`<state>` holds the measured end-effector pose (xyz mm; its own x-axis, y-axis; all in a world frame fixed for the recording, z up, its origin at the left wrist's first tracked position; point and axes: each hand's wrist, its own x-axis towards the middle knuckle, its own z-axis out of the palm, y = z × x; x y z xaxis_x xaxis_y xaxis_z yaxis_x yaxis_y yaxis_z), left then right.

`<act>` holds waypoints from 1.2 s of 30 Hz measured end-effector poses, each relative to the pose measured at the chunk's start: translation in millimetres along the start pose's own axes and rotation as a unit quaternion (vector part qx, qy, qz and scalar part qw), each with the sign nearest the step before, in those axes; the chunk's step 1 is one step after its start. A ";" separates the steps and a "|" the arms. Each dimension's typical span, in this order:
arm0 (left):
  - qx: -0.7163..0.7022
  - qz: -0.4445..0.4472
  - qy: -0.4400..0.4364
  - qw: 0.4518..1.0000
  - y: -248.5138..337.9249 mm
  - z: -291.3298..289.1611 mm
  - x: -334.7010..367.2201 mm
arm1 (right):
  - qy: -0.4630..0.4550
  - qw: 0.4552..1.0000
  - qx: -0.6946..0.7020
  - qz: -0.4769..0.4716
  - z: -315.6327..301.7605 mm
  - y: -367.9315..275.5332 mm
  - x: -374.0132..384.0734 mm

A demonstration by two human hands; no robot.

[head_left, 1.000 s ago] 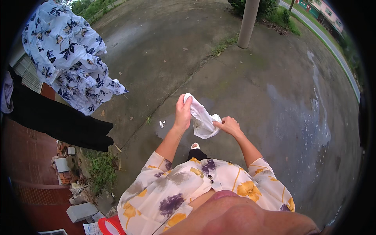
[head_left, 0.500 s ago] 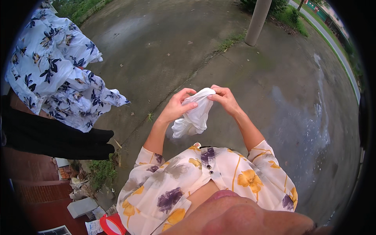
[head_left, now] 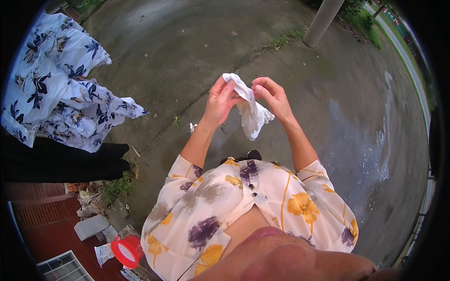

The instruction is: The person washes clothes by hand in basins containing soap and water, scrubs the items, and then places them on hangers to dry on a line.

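Note:
A small, crumpled white cloth garment (head_left: 254, 117) hangs from my hands in front of my chest; its exact kind does not show. My left hand (head_left: 220, 102) is closed on its upper end, thumb on top, with the fabric folded over the fingers. On the other side, my right hand (head_left: 276, 100) has its thumb and finger curled together in a pinch at the cloth's edge. The lower part of the cloth dangles loose below both hands.
At left hang a white garment with dark flowers (head_left: 56, 84) and black trousers (head_left: 65, 161). A red-rimmed bucket (head_left: 127, 252) stands at lower left beside a pale block (head_left: 91, 228). A round post (head_left: 323, 23) rises from the partly wet concrete (head_left: 178, 47).
The cloth has moved up and away from my body, with its top end now in my left hand. My right hand has shifted right and lower on its edge.

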<state>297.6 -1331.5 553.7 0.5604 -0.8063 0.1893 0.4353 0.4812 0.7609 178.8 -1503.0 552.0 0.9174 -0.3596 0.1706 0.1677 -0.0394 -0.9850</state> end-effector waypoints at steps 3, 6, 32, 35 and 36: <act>0.066 -0.035 0.003 0.997 6.5 5.2 14.5 | -0.051 0.998 0.005 0.044 -4.1 13.2 0.1; 0.276 -0.066 -0.042 0.958 25.1 5.6 24.4 | -0.034 0.995 0.096 -0.002 -16.3 21.1 24.4; 0.630 0.067 0.238 0.736 -37.1 -125.9 -35.4 | -0.063 0.971 -0.229 0.014 -23.9 28.8 77.9; 0.622 0.083 0.244 0.740 -10.2 -95.1 -10.6 | -0.019 0.967 -0.253 0.028 -52.7 40.6 71.8; 0.609 0.130 0.261 0.738 14.1 -69.7 -2.2 | -0.013 0.967 -0.253 -0.026 -55.5 29.4 67.3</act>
<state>351.6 -1298.9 520.8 0.8467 -0.3460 0.4042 -0.5124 -0.3256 0.7947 225.4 -1580.1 533.2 0.9223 -0.3217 0.2141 0.0216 -0.5103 -0.8597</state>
